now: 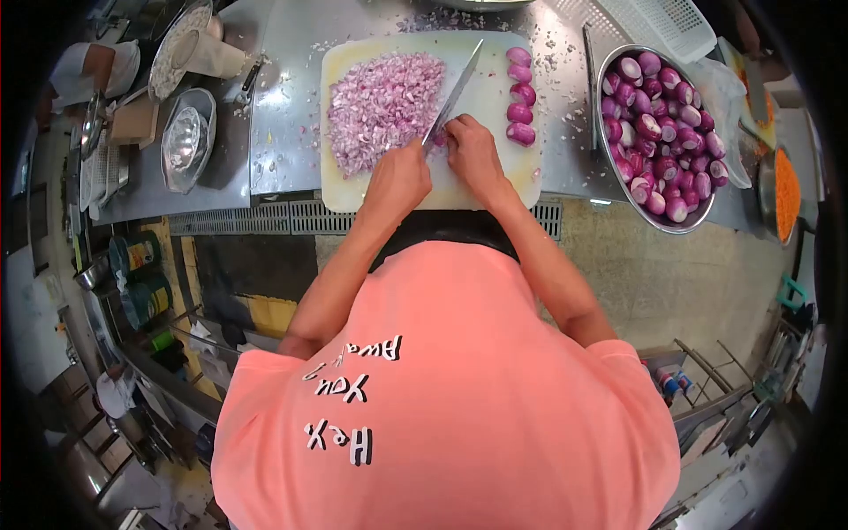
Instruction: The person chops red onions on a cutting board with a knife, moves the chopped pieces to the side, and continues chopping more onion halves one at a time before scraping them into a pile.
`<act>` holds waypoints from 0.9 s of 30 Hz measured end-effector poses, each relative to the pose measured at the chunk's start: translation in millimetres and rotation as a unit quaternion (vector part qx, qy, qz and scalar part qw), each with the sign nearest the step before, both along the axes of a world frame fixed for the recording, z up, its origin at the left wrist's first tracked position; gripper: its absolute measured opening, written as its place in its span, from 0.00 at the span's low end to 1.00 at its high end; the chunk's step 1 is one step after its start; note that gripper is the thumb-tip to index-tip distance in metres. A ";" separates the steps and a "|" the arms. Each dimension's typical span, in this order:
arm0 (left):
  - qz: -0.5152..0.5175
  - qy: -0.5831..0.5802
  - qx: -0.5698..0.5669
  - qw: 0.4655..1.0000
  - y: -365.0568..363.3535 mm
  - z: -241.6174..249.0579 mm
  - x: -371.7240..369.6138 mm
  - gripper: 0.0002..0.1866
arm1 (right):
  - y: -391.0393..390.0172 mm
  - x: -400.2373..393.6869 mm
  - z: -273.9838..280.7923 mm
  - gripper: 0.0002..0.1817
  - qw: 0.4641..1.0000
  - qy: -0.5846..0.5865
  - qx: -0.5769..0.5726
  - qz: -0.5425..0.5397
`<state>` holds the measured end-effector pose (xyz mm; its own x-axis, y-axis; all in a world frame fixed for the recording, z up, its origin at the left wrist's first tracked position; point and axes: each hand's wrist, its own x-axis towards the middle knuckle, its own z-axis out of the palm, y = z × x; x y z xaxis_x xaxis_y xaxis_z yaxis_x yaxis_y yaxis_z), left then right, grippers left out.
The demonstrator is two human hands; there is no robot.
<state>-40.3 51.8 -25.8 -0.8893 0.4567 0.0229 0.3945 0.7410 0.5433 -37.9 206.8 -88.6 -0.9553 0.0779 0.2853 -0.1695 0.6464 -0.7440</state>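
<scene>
A white cutting board (481, 190) lies on the metal table in front of me. My left hand (399, 177) is closed around the handle of a knife (461, 87), whose blade points up and to the right across the board. Beside the blade, my right hand (474, 152) has its fingers bent together on a small purple onion piece (442, 139), mostly hidden by the fingers. A wide heap of chopped onion (382, 104) covers the board's left part, against the blade. Along the board's right edge, several peeled red onions (520, 113) stand in a column.
A large metal bowl of peeled red onions (664, 141) is on the right, with a bowl of orange bits (783, 196) beyond it. White baskets (667, 26) stand behind. To the left are a metal bowl (187, 140) and another knife (253, 76). Another person's arm (99, 64) shows far left.
</scene>
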 end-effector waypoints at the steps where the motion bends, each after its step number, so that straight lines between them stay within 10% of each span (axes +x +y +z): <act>1: 0.011 -0.022 0.002 1.000 -1.6 14.7 5.3 0.06 | 0.2 1.4 0.7 0.09 1.000 0.003 -0.013 0.001; 27: 0.043 -0.055 -0.026 0.997 -4.8 10.8 3.2 0.08 | 7.3 1.1 -1.6 0.06 0.998 0.068 -0.009 0.003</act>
